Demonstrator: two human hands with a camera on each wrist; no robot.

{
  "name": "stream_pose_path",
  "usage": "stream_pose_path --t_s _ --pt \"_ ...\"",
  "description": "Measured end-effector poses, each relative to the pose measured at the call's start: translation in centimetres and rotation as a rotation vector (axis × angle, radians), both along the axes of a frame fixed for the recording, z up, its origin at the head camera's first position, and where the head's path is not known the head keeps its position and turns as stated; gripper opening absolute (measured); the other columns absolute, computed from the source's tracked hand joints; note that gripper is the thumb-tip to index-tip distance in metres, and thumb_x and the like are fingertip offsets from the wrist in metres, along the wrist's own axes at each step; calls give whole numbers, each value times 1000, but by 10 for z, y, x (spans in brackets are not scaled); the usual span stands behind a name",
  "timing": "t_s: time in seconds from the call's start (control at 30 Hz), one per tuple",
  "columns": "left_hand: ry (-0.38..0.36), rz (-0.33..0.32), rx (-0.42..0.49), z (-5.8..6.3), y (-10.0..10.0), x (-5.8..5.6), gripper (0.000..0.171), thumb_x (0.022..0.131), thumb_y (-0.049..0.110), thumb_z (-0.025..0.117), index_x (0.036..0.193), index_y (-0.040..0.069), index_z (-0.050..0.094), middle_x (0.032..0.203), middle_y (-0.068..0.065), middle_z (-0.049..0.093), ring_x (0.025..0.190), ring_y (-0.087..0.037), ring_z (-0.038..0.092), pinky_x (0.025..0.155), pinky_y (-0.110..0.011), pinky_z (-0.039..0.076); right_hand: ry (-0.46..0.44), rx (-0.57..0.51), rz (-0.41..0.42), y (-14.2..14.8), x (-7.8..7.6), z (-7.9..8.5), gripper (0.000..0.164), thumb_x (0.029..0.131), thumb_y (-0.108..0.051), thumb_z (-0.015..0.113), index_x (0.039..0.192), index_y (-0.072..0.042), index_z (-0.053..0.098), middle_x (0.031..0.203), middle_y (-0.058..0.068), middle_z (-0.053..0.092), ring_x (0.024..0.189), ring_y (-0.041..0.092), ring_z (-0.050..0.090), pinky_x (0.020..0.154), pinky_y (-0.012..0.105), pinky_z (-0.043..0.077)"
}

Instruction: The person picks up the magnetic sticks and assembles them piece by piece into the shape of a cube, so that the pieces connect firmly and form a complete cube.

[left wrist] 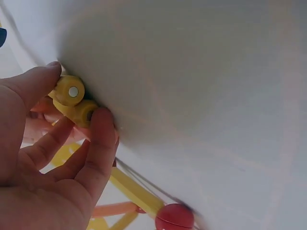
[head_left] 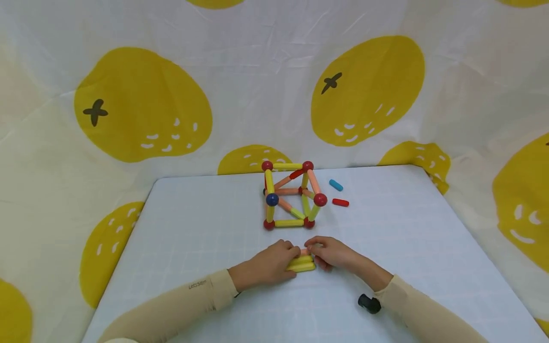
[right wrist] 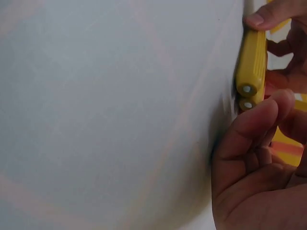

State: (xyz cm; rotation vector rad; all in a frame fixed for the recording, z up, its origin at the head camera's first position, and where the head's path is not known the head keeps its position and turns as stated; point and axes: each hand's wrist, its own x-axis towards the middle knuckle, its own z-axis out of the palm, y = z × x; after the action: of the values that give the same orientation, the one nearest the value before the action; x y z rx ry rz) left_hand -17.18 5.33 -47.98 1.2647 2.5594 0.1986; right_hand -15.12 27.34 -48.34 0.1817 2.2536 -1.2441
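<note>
My left hand (head_left: 270,264) grips two yellow magnetic rods (head_left: 305,267) lying side by side on the table, thumb on the near side and fingers on the far side. In the left wrist view, a round metal tip shows at the end of one yellow rod (left wrist: 68,91). Just beyond them lies a light orange rod (head_left: 305,252), partly covered by both hands. The right hand (head_left: 332,252) pinches that rod's right end with curled fingers. From the right wrist, the yellow rods (right wrist: 252,62) are seen end-on, and the fingers hide the orange rod's tip.
Behind the hands stands a cube frame of rods (head_left: 289,223) joined by red balls (head_left: 320,199) and a blue ball (head_left: 272,199). To its right lie a blue rod (head_left: 336,185) and a red rod (head_left: 340,202). A fruit-print cloth (head_left: 266,95) hangs behind the table.
</note>
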Motion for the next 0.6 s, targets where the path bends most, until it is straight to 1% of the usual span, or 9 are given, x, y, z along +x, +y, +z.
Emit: stream_pose_path --t_s 0.07,0.13,0.2,0.27,0.33,0.4,0.43,0.5,0.6 --pt "15 5 8 -1 2 -1 46 91 45 76 126 20 61 119 0 64 98 -11 56 80 -20 51 -1 -15 15 2 1 -3 29 104 -30 56 129 -17 64 70 4 61 54 17 50 53 25 43" --pt "56 40 70 3 -1 -3 47 92 49 73 126 19 61 119 0 63 99 -11 57 80 -21 53 0 -38 26 5 -1 -5 29 105 -30 56 129 -16 64 73 4 63 55 16 51 53 25 44" --pt "142 98 211 9 -7 -8 45 92 48 73 124 17 62 116 0 63 94 -10 57 76 -21 54 -8 -61 37 7 -4 -7 31 104 -31 56 131 -17 63 75 4 64 55 16 50 53 24 44" --pt "230 183 394 16 -15 -18 40 94 42 72 122 15 62 110 -2 61 88 -11 56 70 -22 53 -23 -85 46 9 -6 -8 32 104 -31 56 132 -17 63 77 5 65 54 16 49 53 24 44" --pt "267 282 585 24 -21 -31 37 96 34 71 124 12 61 110 -7 58 85 -15 55 67 -22 49 -38 -107 55 9 -8 -8 33 104 -32 56 132 -17 62 78 5 65 54 15 48 53 23 43" --pt "214 386 697 31 -26 -45 39 99 31 68 132 13 56 116 -10 55 86 -21 54 64 -24 45 -46 -117 69 8 -9 -9 33 104 -34 57 131 -16 62 78 4 64 52 15 47 52 23 41" --pt "164 439 725 34 -27 -51 42 100 32 65 137 15 53 120 -10 52 88 -25 54 63 -25 43 -47 -121 79 8 -9 -9 33 103 -35 58 130 -17 62 78 4 64 52 14 47 52 22 41" --pt "56 515 746 40 -30 -61 48 102 34 61 145 18 47 127 -11 49 91 -29 54 62 -27 42 -48 -127 98 6 -9 -11 34 103 -37 59 129 -17 62 78 3 64 51 14 47 51 22 40" --pt "-76 543 710 45 -31 -71 54 102 37 61 151 21 42 130 -8 50 91 -28 54 63 -29 46 -52 -141 116 1 -9 -13 34 102 -39 60 128 -17 62 77 2 64 51 13 47 50 22 41"
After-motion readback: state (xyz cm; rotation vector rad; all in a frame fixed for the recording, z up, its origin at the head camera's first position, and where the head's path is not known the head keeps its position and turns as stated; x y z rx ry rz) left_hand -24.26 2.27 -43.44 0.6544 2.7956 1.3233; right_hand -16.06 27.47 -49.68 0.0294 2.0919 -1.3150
